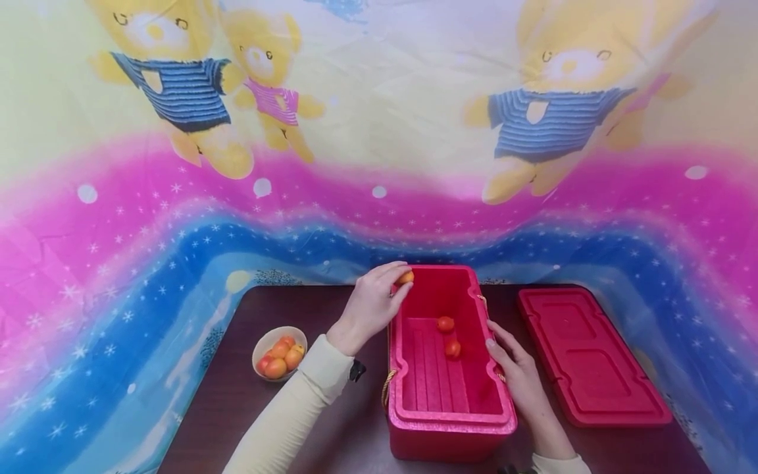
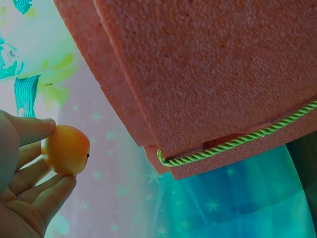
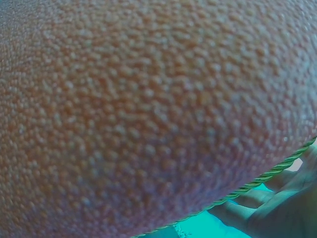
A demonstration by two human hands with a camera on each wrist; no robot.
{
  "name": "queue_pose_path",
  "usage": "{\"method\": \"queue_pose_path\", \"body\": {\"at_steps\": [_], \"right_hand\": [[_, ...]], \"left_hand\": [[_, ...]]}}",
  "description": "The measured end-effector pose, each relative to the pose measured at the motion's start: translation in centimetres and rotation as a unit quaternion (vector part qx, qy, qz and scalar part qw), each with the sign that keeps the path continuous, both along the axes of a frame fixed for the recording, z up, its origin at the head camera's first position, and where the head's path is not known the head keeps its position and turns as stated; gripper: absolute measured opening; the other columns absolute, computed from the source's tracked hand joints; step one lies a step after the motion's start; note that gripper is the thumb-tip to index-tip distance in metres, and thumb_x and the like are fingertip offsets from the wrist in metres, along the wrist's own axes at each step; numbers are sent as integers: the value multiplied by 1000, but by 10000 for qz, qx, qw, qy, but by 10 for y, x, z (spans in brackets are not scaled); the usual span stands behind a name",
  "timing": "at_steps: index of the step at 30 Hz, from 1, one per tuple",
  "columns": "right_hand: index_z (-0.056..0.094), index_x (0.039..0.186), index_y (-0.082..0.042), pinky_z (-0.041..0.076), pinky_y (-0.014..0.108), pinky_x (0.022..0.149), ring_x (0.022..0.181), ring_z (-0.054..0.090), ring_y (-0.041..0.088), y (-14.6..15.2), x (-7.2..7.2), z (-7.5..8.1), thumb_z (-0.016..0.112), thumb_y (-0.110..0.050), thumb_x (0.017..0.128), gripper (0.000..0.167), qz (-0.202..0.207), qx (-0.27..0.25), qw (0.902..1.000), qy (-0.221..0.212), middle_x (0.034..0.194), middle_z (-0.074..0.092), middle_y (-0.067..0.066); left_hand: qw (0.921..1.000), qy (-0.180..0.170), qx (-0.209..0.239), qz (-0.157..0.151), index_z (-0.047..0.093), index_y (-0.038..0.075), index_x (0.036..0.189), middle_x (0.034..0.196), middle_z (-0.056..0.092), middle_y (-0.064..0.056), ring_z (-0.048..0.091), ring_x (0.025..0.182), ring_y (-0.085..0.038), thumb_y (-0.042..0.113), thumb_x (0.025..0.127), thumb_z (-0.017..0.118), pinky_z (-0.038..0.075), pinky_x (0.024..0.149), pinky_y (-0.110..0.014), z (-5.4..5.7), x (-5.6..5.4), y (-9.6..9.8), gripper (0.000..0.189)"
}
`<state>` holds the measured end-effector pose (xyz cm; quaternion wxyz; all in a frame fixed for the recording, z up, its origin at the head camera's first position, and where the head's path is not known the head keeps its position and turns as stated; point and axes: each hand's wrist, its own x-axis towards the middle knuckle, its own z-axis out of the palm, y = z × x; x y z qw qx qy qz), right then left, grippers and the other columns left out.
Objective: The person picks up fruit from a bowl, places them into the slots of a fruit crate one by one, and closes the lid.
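Above the far left rim of the deep pink foam box, my left hand pinches a small round orange-yellow fruit between thumb and fingertips. A dark speck marks one side of it. Two orange-red fruits lie on the grooved floor of the box, along its right wall. My right hand rests against the outside of the right wall, its fingertips at the rim. The right wrist view shows its fingers beside the rope, with the box wall filling most of the picture.
A pale bowl with several orange-red fruits stands left of my left forearm. Right of the box lies its pink lid, flat on the dark table. Rope handles hang on the box sides. A printed cloth hangs behind.
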<state>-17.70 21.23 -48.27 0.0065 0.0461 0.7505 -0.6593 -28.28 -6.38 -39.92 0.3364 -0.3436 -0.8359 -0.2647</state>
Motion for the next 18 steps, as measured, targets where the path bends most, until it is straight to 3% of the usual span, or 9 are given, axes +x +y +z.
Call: {"method": "queue_pose_path", "body": {"at_steps": [11,18], "right_hand": [[38,156,-28,61,36,79,104,66,9,-1,1,1,57,-38,103,58,12,-39,10000,-12,151,46,15],[38,156,-26,61,36,79,105,67,12,-1,1,2,57,-37,103,58,18,-61,10000,-5,151,46,16]], "left_hand": [[9998,-62,18,-181,73,2,118,121,71,-13,68,113,-25,14,87,81,59,82,-26,4,-2,10,34],[9997,-101,-203,-135,73,4,120,121,72,-11,68,115,-23,17,88,80,53,98,-33,7,-4,14,35]]}}
